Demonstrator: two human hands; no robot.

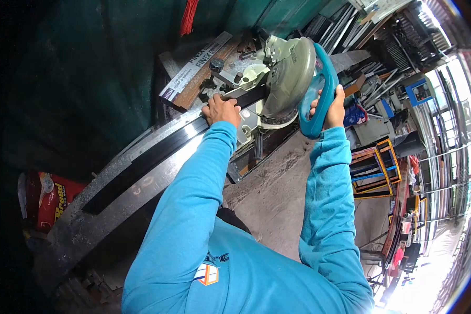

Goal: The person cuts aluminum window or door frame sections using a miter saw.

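Observation:
My right hand (336,109) is wrapped around the teal loop handle (327,73) of a miter saw, its fingers passing through the loop. The saw's dusty rounded blade guard (289,78) is just left of that handle; the blade itself is hidden from me. My left hand (223,110) is closed over a long dark metal profile (146,166), against the saw's fence. From under that hand the profile stretches to the lower left along a grey metal support (115,206), and its other end reaches in beside the guard.
A printed box-section length (196,65) lies behind the saw. Red packaging (55,201) is at far left, and a red tassel (189,17) hangs above. Metal lengths (335,34) lean at upper right. Orange-edged frames (377,167) stand on the concrete floor (277,193) at right.

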